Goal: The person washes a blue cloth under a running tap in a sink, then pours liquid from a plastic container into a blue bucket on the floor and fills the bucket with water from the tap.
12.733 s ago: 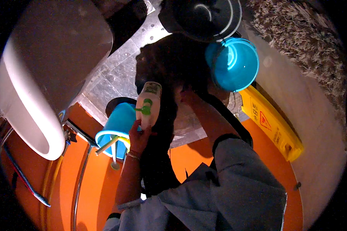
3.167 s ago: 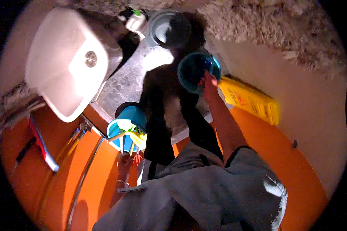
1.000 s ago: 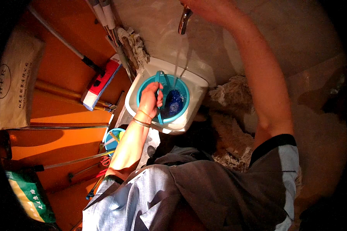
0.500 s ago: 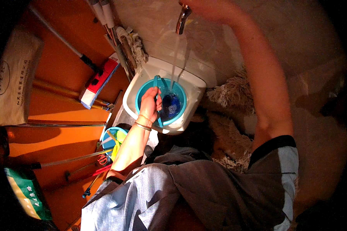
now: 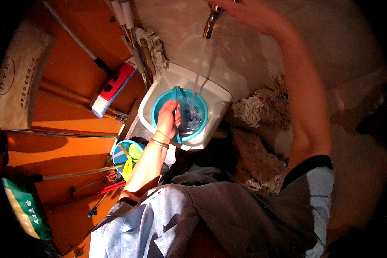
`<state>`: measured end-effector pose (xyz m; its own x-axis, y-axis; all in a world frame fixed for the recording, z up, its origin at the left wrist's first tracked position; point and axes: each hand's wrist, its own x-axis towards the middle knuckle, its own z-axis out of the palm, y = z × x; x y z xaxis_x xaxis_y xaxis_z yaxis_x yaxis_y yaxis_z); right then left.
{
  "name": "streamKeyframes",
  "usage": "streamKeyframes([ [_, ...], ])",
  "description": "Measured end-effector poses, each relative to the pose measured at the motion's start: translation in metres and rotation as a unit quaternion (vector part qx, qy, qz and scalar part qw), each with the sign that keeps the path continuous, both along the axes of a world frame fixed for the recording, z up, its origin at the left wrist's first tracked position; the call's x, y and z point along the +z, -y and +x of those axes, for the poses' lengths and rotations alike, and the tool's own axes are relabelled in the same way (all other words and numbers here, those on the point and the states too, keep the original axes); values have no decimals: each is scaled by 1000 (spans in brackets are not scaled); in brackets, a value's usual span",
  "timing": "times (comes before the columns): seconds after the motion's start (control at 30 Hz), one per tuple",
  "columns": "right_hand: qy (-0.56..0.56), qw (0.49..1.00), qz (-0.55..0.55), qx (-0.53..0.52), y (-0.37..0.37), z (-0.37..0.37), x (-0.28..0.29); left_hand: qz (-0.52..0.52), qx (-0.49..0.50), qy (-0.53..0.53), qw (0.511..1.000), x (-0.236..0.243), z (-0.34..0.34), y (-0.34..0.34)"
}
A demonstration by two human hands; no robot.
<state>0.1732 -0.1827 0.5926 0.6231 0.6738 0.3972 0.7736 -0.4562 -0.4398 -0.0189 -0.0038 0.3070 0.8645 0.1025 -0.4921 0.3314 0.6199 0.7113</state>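
A turquoise bucket (image 5: 204, 124) sits inside a white sink (image 5: 219, 95). My left hand (image 5: 167, 119) is closed around the bucket's handle (image 5: 176, 91), which stands across the bucket's mouth. A metal tap (image 5: 211, 25) sends a thin stream of water (image 5: 197, 81) down into the bucket. Bubbly, dark bluish water (image 5: 191, 119) lies inside it. My right hand (image 5: 249, 13) reaches up to the tap, its fingers at the tap's top and partly cut off by the upper edge of the view.
Left of the sink, a blue container (image 5: 119, 148) holds a yellow-green cloth or glove. A red-and-white flat mop head (image 5: 116, 88) and several poles lean there, beside a brown carton (image 5: 21, 77). Stringy mop heads (image 5: 262, 105) lie right of the sink.
The water in the bucket looks foamier and less deep blue. The view has shifted slightly; my left hand stays on the handle and my right hand stays at the tap.
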Motion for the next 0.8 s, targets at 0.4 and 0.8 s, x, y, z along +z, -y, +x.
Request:
streamKeyframes([
  [0.4, -11, 996, -13, 87, 17, -7, 10, 6, 1, -12, 1000, 1, -1, 7],
  [0.8, 153, 978, -18, -141, -9, -30, -6, 8, 3, 10, 1000, 17, -21, 12],
])
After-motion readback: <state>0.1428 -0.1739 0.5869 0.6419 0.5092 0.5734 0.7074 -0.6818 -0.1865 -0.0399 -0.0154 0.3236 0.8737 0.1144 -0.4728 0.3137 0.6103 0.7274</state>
